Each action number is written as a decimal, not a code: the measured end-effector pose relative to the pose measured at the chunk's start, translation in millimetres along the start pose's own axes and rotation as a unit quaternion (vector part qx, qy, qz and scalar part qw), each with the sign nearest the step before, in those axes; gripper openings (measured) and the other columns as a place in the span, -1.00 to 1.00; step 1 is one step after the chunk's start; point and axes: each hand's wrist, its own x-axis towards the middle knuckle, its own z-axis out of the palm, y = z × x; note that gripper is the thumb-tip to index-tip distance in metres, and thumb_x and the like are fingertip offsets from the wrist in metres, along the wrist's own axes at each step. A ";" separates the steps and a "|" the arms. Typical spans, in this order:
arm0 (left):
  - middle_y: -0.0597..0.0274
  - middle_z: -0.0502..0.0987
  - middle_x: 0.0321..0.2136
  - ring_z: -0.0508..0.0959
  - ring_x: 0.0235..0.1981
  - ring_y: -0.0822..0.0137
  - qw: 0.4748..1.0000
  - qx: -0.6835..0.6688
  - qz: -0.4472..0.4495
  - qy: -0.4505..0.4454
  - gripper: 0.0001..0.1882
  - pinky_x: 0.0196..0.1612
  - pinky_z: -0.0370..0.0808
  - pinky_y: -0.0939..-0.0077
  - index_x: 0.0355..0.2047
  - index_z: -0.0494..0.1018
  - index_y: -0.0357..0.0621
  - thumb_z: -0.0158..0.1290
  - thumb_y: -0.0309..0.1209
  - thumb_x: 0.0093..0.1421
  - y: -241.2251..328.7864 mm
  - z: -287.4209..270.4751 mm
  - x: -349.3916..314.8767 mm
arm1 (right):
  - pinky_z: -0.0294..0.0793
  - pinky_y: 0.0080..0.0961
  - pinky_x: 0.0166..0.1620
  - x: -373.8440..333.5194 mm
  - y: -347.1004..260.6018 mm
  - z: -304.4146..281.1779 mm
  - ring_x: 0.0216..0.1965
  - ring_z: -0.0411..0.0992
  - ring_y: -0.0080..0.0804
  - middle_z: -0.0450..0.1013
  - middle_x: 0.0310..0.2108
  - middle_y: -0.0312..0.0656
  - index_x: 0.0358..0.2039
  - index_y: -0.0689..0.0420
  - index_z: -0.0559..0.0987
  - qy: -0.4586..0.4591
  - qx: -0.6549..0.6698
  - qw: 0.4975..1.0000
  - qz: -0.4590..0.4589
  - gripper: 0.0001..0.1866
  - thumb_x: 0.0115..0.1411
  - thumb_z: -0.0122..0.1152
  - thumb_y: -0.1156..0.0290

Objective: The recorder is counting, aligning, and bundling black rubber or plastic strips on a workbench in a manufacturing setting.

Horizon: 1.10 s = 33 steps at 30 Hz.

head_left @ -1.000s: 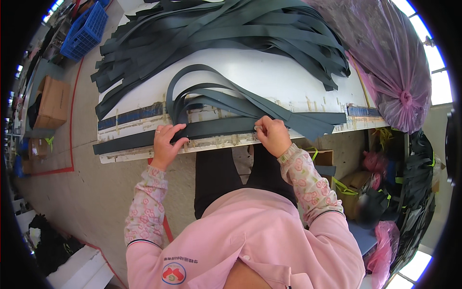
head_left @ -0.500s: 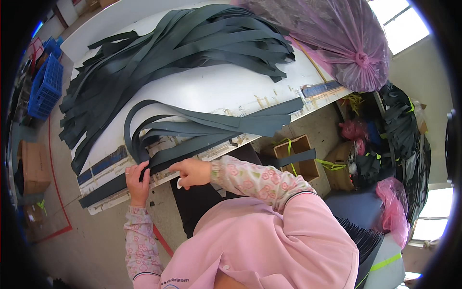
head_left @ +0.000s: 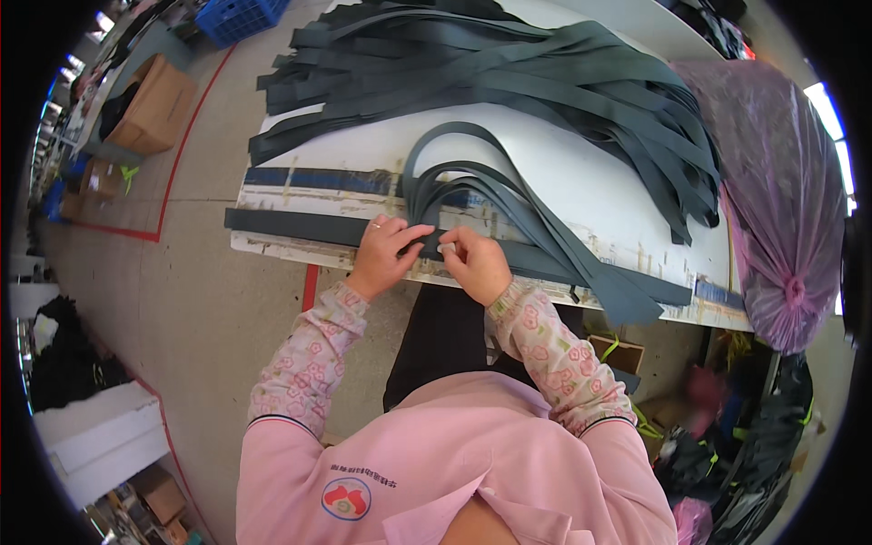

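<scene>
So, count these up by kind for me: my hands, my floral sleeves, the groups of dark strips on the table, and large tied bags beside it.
Hands: 2 (left hand, right hand)
Floral sleeves: 2
Strip groups: 2 (back heap, front bunch)
Large tied bag: 1
Total: 7
Single strips overlap too much to count.

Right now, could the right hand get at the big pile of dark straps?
Probably yes: the looped straps lie partly in between, but the right hand could pass over them, and nothing covers the pile.
</scene>
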 end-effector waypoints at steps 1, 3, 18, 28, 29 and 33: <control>0.27 0.40 -0.47 0.38 -0.41 0.17 1.000 0.011 -0.015 0.007 -0.66 -0.26 0.35 0.28 -0.11 0.61 0.08 0.22 -0.43 0.06 -1.2 -2.6 -3.5 | 0.39 -0.42 -0.49 0.6 -3.9 3.0 -0.66 0.41 -0.35 0.39 -0.68 -0.16 -0.27 0.19 0.57 -0.005 -0.015 1.000 -0.014 -0.85 0.13 0.25 0.48; 0.30 0.40 -0.47 0.38 -0.40 0.19 1.000 -0.022 -0.021 0.002 -0.62 -0.24 0.36 0.31 -0.09 0.60 0.08 0.23 -0.45 0.03 -2.1 -4.4 -7.2 | 0.40 -0.40 -0.49 0.8 -6.2 10.8 -0.65 0.42 -0.30 0.39 -0.68 -0.15 -0.29 0.18 0.57 0.002 -0.060 0.997 -0.039 -0.86 0.10 0.26 0.49; 0.33 0.40 -0.45 0.40 -0.36 0.22 1.000 -0.008 -0.024 0.004 -0.62 -0.19 0.36 0.33 -0.08 0.60 0.12 0.22 -0.44 0.03 -4.5 -3.5 -9.8 | 0.36 -0.35 -0.24 3.3 -10.9 19.6 -0.57 0.46 -0.27 0.48 -0.62 -0.24 -0.29 0.08 0.59 -0.056 -0.083 0.995 0.000 -0.87 0.12 0.24 0.42; 0.29 0.40 -0.43 0.40 -0.33 0.19 1.000 0.003 -0.015 -0.020 -0.64 -0.16 0.37 0.32 -0.09 0.61 0.11 0.24 -0.42 0.04 -2.0 -5.3 -7.8 | 0.40 -0.61 -0.44 -56.8 49.4 -116.0 -0.55 0.39 -0.67 0.46 -0.59 -0.32 -0.26 0.25 0.58 0.093 0.078 0.983 0.139 -0.87 0.18 0.25 0.50; 0.28 0.40 -0.43 0.40 -0.33 0.19 1.000 0.007 -0.013 -0.016 -0.62 -0.17 0.37 0.32 -0.09 0.61 0.10 0.27 -0.39 0.02 -1.0 -8.2 -6.8 | 0.40 -0.61 -0.44 -62.8 50.8 -122.6 -0.55 0.39 -0.67 0.46 -0.59 -0.32 -0.26 0.25 0.58 0.105 0.074 0.981 0.144 -0.87 0.18 0.25 0.50; 0.27 0.42 -0.42 0.39 -0.33 0.18 1.000 0.008 -0.007 -0.015 -0.56 -0.19 0.36 0.31 -0.09 0.61 0.07 0.34 -0.31 -0.06 -3.0 -8.1 -8.0 | 0.38 -0.51 -0.47 -74.8 47.4 -131.4 -0.60 0.39 -0.52 0.41 -0.65 -0.23 -0.27 0.24 0.57 0.079 -0.077 0.987 0.113 -0.87 0.16 0.24 0.50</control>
